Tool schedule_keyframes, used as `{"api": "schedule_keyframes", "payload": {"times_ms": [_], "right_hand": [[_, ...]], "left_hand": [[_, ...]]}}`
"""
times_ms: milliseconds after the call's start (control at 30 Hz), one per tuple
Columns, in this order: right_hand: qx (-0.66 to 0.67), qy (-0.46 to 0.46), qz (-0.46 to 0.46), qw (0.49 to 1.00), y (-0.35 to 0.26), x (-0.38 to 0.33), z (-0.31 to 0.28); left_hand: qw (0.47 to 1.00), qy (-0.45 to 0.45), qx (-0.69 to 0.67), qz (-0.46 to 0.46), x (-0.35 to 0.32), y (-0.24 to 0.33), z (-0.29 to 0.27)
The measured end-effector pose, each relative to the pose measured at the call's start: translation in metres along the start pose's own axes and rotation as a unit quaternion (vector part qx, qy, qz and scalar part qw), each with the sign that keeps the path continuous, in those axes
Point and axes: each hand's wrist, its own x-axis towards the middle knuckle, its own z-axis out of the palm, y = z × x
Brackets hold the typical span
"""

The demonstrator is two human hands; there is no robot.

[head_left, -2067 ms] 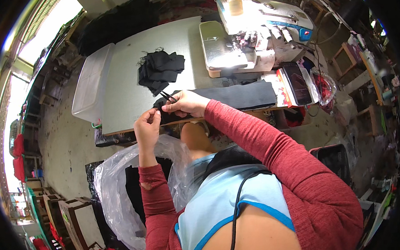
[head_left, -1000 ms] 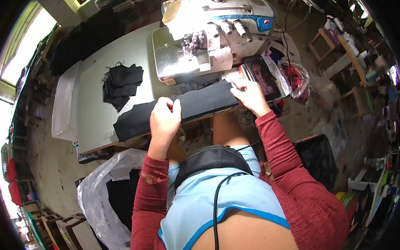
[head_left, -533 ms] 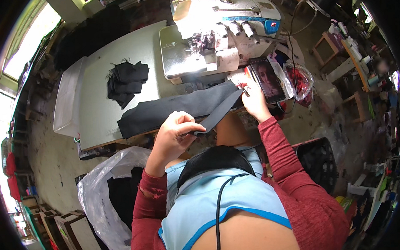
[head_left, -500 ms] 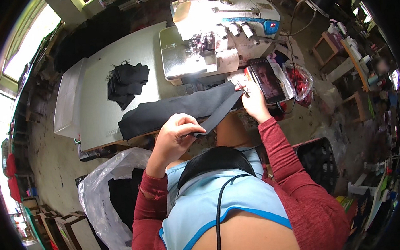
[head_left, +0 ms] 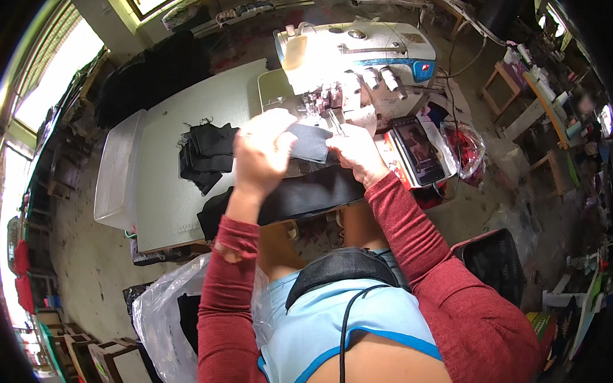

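A short dark grey strip of fabric (head_left: 310,145) is held up at the front of the white sewing machine (head_left: 375,48), close to its lit needle area. My left hand (head_left: 262,151), partly blurred, grips the strip's left end between thumb and fingers. At the strip's right end, my right hand (head_left: 358,153) is closed round a slim two-pronged metal tool (head_left: 336,124) pointing toward the machine; its exact kind is unclear. Below both hands, a long black fabric piece (head_left: 300,197) lies along the table's front edge. Left of my left hand rests a pile of black fabric pieces (head_left: 206,155).
The pale table (head_left: 163,198) carries the machine, with a translucent plastic bin (head_left: 117,172) at its left end. A phone (head_left: 415,151) leans on a box at the right. Below are a clear plastic bag (head_left: 169,327) and a black basket (head_left: 494,265).
Both hands have moved up to the machine front, the left one also slightly right. The strip is now held near the needle area, while the long black piece lies lower at the table edge.
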Motion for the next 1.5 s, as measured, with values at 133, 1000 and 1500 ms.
{"api": "schedule_keyframes", "payload": {"times_ms": [133, 1000, 1500], "right_hand": [[0.008, -0.007, -0.047, 0.999, -0.002, -0.004, 0.005], [-0.438, 0.1, -0.212, 0.868, 0.005, -0.034, 0.021], [-0.621, 0.154, -0.381, 0.667, -0.022, 0.036, 0.056]], "left_hand": [[0.996, -0.09, 0.019, 0.005, -0.024, 0.013, 0.027], [0.982, -0.033, 0.168, -0.083, 0.018, -0.078, 0.067], [0.965, 0.108, -0.106, -0.215, -0.004, 0.0, -0.024]]}}
